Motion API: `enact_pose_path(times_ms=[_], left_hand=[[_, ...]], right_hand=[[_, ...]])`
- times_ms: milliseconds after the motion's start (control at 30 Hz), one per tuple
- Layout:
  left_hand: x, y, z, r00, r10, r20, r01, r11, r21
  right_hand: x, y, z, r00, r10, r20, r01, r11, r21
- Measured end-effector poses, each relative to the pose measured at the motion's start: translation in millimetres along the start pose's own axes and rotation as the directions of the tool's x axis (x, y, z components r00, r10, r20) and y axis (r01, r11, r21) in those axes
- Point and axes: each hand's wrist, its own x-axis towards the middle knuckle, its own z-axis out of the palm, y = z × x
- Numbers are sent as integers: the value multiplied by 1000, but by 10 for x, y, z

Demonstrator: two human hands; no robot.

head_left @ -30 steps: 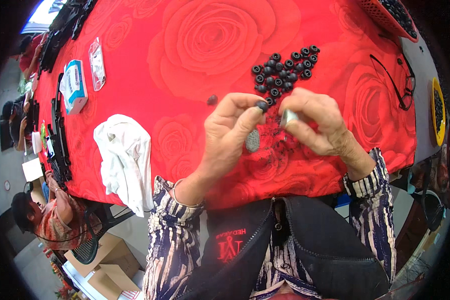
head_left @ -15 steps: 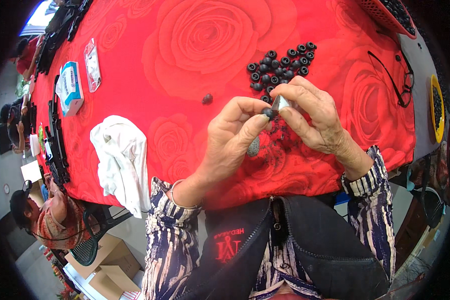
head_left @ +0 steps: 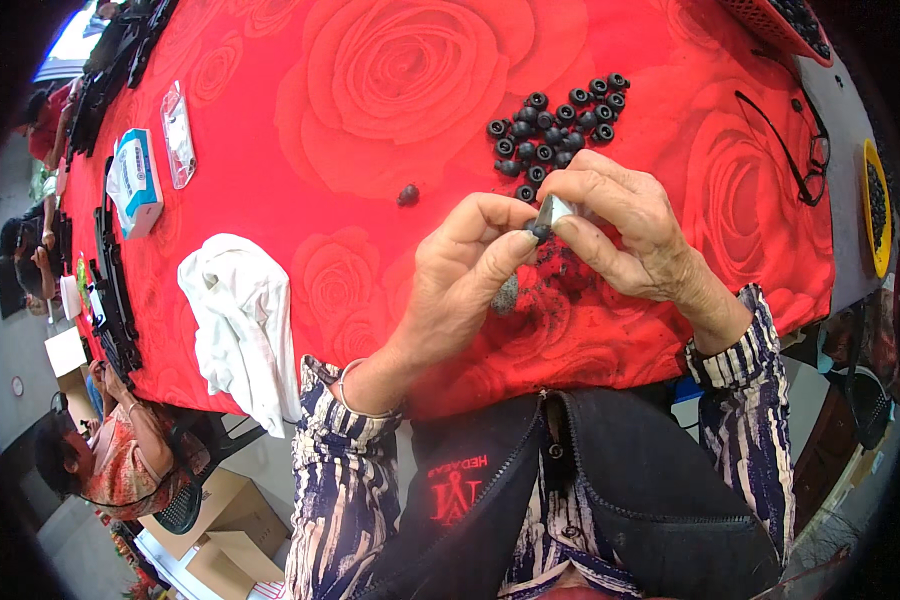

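Even light is brightening the rose-print tablecloth, glare is whitening the upper left, fisheye distortion is bending its edges.

Looking down on a table under a red tablecloth, patterned with big roses and filling most of the view. Over to the right, meeting a strip of grey surface past the cloth's edge. Across to the left, getting pale grey floor, then a bright white patch high in the corner, too cut off to call window or lamp. Down at lower left, finding 1 dark chair beside an open cardboard box. At lower right, spotting 1 more dark chair, blurred near the rim.
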Motion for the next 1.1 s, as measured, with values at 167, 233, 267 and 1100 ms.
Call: enact_pose_path(times_ms=[167,233,267,1100], left_hand=[[46,-16,-62,995,-98,23,100,993,-56],[96,-78,-149,996,-30,-86,9,973,-232],[97,-54,-137,996,-22,-86,2,973,-230],[196,276,-394,808,589,-20,-222,335,916]], right_hand=[[38,23,-78,990,-72,121,71,997,9],[-8,-33,-6,972,-121,201,123,992,7],[-25,-50,15,947,-163,277,169,986,2],[-26,35,130,960,-255,-118,197,910,-364]])
